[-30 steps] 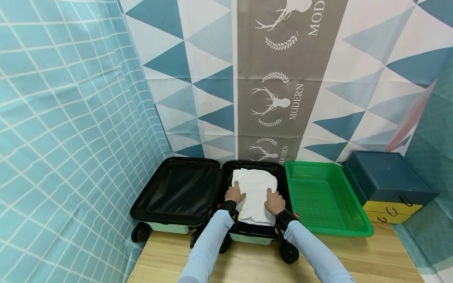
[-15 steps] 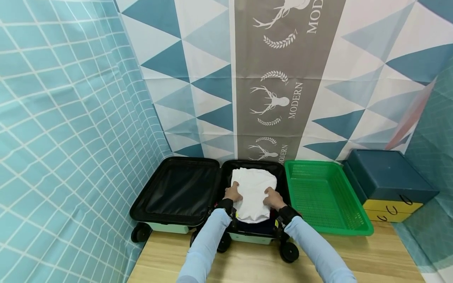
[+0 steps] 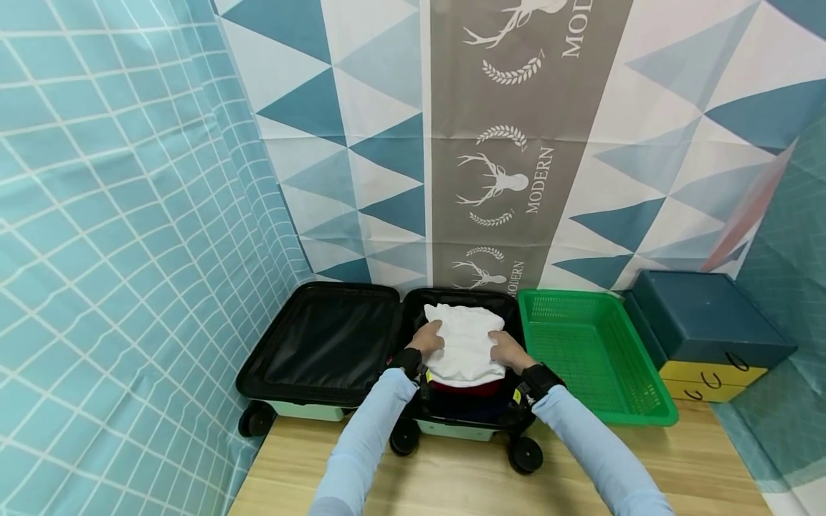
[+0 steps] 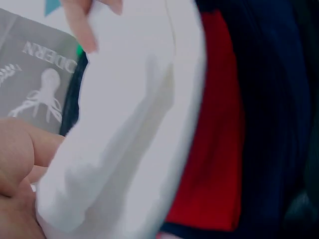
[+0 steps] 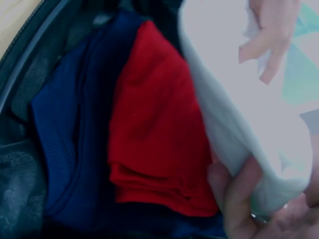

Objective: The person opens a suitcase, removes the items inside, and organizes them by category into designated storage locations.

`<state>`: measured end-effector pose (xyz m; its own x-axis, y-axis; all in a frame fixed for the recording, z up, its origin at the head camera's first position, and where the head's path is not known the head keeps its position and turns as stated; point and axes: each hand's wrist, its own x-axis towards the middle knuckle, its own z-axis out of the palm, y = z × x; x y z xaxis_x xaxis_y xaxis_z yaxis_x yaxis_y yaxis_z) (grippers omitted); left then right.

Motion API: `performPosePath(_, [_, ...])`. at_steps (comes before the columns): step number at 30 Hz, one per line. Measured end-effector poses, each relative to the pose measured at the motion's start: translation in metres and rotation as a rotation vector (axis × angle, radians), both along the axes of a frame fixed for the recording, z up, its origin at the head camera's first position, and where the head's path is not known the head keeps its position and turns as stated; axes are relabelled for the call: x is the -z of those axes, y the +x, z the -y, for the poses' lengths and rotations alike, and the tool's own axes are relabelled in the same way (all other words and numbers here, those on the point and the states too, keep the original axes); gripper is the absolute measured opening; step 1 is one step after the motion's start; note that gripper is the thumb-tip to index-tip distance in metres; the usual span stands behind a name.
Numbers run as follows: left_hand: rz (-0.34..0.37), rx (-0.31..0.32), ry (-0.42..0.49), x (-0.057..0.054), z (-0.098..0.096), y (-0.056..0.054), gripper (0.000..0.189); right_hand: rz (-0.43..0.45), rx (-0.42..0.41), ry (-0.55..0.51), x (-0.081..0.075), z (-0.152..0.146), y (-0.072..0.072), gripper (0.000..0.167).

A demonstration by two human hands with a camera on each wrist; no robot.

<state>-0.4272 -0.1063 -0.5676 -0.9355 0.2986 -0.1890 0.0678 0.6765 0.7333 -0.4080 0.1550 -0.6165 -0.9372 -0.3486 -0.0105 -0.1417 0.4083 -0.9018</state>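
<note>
Tiled wall (image 3: pixel 116 251): head view only; white cloth (image 3: pixel 464 347): all.

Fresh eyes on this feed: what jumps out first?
Probably the white cloth, held by the left hand and right hand over the right half of the open suitcase. Next, the red cloth, lying on dark blue fabric inside that half. The bright green basket stands just right of the suitcase.

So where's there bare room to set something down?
Inside the green basket, between case and box; on the case's left half, beside the tiled sheet; on the table in front of the basket. Crowded: the case's right half, where left hand and right hand hold white cloth over red cloth and navy cloth.
</note>
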Motion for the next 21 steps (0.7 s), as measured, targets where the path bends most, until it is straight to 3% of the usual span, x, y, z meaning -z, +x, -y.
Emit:
performPosePath(1, [0.006,0.013,0.003,-0.001,-0.001,0.0,0.063,0.025,-0.034,-0.036,0.002,-0.005,0.0,0.072])
performPosePath(3, [0.029,0.018,0.036,-0.011,-0.003,0.007,0.064,0.09,-0.068,-0.073,-0.013,-0.007,0.012,0.074])
performPosePath(4, [0.02,0.016,0.042,-0.014,-0.004,0.011,0.065,0.135,-0.053,-0.061,-0.032,-0.003,0.023,0.075])
performPosePath(5, [0.033,-0.008,0.039,-0.029,-0.008,0.022,0.065,0.178,-0.037,-0.045,-0.051,0.0,0.035,0.076])
performPosePath(7, [-0.015,-0.007,0.049,-0.043,-0.013,0.035,0.063,0.161,-0.026,-0.007,-0.076,0.004,0.051,0.073])
performPosePath(9, [-0.087,0.006,0.04,-0.049,-0.021,0.041,0.062,0.141,-0.004,0.067,-0.096,0.006,0.061,0.071])
performPosePath(11, [-0.142,0.017,0.021,-0.053,-0.029,0.045,0.062,0.073,-0.011,0.115,-0.103,0.001,0.065,0.069])
performPosePath(13, [-0.186,0.015,-0.019,-0.053,-0.039,0.044,0.064,-0.016,-0.018,0.158,-0.073,-0.021,0.042,0.074])
performPosePath(16, [-0.261,0.008,-0.062,-0.056,-0.053,0.042,0.067,-0.1,0.001,0.233,-0.064,-0.04,0.031,0.072])
performPosePath(18, [-0.322,0.008,-0.078,-0.058,-0.062,0.043,0.069,-0.12,0.03,0.288,-0.068,-0.049,0.032,0.071])
performPosePath(20, [-0.374,0.015,-0.061,-0.058,-0.07,0.044,0.071,-0.114,0.071,0.376,-0.107,-0.042,0.055,0.064])
performPosePath(21, [-0.383,0.011,-0.051,-0.057,-0.075,0.045,0.071,-0.13,0.091,0.413,-0.113,-0.042,0.061,0.064])
